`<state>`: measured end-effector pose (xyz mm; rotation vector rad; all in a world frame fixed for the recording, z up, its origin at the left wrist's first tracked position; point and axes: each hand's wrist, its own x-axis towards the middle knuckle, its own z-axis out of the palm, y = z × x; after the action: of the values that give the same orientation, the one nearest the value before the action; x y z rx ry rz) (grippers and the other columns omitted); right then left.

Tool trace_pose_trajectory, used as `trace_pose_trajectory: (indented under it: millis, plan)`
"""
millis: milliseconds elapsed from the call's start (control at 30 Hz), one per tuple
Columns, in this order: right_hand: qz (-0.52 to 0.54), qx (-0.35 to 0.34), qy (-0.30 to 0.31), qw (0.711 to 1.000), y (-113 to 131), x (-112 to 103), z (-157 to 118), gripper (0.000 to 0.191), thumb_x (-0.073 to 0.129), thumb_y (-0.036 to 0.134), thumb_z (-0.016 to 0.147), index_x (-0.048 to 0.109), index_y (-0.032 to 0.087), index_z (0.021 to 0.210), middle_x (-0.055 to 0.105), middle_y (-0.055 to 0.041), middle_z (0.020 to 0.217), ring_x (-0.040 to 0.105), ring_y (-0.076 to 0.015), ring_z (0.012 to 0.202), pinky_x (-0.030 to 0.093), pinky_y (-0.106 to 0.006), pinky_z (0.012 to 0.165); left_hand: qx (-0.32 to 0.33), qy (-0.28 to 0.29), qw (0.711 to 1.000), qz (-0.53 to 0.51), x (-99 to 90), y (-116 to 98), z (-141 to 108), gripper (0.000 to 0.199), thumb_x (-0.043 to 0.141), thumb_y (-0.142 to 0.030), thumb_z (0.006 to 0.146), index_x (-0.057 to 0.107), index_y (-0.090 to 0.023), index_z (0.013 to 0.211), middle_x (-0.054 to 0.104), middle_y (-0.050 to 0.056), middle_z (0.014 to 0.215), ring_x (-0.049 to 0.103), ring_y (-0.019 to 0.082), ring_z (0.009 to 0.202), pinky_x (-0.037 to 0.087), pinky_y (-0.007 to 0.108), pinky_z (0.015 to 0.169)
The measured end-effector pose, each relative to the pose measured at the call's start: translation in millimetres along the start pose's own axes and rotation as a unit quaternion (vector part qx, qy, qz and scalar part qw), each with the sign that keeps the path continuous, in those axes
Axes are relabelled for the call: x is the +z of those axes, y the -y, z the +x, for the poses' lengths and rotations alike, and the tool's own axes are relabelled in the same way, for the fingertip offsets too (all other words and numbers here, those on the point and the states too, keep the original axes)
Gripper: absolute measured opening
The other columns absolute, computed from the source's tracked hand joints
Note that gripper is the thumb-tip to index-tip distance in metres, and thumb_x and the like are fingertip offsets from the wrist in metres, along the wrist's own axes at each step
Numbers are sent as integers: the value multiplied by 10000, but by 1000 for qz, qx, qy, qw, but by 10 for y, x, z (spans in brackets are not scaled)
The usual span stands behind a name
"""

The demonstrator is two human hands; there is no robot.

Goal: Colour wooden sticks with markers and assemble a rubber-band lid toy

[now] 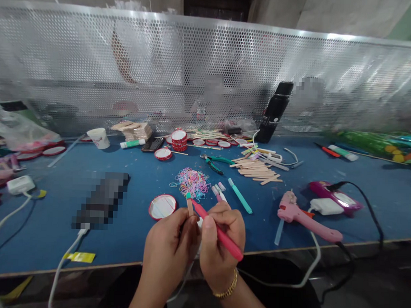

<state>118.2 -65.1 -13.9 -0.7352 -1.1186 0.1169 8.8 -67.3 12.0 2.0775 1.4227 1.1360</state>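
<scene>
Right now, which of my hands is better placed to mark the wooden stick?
Probably your right hand: it holds the pink marker, its tip close to the green-ended wooden stick. Your left hand is occupied gripping that stick.

The blue table (131, 248) bears a pink glue gun (304, 218) near its front edge, wooden craft sticks (259, 170) farther back.
</scene>
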Motion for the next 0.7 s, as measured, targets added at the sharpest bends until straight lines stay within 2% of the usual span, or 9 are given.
trace_pose_trajectory:
  millis: [333, 533, 700]
  plan:
    - [-28, -14, 24, 999, 1, -4, 21, 111, 548, 164, 995, 532, 240, 916, 582, 45, 773, 616, -139, 685, 535, -420, 839, 2, -1, 1000, -11, -8, -27, 10, 302, 489, -352, 1026, 613, -227, 781, 678, -18, 692, 548, 141, 609, 358, 261, 575]
    - [-16, -6, 7, 1000, -5, 1, 13, 130, 551, 148, 1000, 536, 238, 907, 571, 31, 774, 591, -148, 706, 530, -358, 730, 10, -10, 1000, 0, 0, -17, 16, 308, 494, -343, 1033, 607, -226, 771, 662, -27, 674, 548, 136, 596, 351, 257, 574]
    - [-13, 3, -4, 1000, -7, -11, 4, 136, 545, 138, 1000, 531, 236, 908, 564, 33, 766, 564, -147, 702, 514, -348, 713, 10, -7, 1000, 1, -13, -15, -4, 327, 497, -346, 1041, 609, -224, 760, 634, -34, 654, 539, 130, 588, 339, 253, 564]
